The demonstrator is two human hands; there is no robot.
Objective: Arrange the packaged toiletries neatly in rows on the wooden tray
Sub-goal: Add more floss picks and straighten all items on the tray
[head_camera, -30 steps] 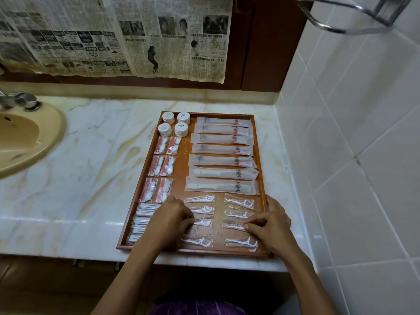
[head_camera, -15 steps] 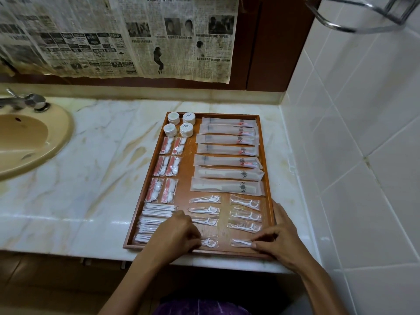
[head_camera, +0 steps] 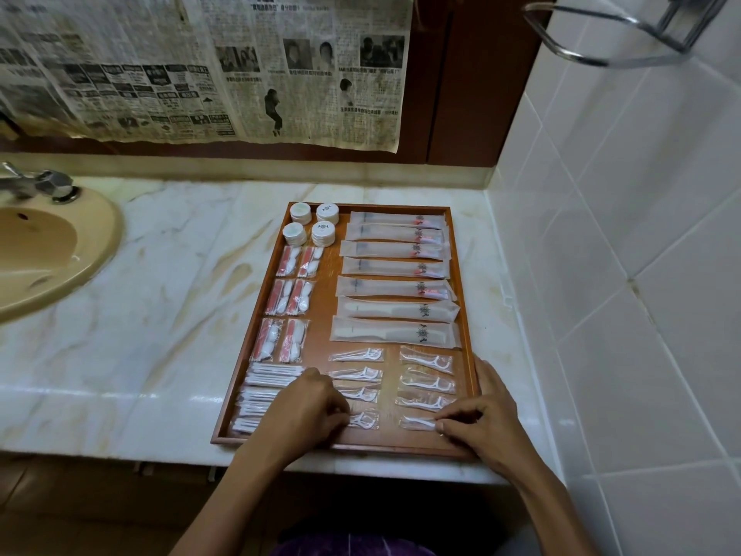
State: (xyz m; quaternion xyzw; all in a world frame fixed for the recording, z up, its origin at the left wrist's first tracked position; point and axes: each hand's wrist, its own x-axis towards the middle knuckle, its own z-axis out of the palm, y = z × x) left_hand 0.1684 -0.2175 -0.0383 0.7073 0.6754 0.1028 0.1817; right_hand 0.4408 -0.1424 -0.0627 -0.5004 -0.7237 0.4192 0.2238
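A wooden tray (head_camera: 323, 307) lies on the marble counter, filled with packets in rows. Round white soaps (head_camera: 314, 223) sit at its far left, long toothbrush and comb sachets (head_camera: 396, 270) at the right, red-and-white packets (head_camera: 289, 298) down the left, cotton swab packs (head_camera: 264, 379) at the near left. Two columns of floss pick packets (head_camera: 426, 381) fill the near right. My left hand (head_camera: 306, 411) pinches the nearest floss packet of the left column (head_camera: 365, 419). My right hand (head_camera: 487, 425) pinches the nearest floss packet of the right column (head_camera: 417, 423).
A beige sink (head_camera: 44, 250) with a metal tap (head_camera: 48, 186) is set into the marble counter (head_camera: 168, 315) at the left. A white tiled wall (head_camera: 621, 274) stands close on the right, with a chrome rack (head_camera: 601, 38) above. Newspaper (head_camera: 200, 66) covers the back.
Both hands slid toward me from the third floss row to the nearest row. The view shifted slightly left.
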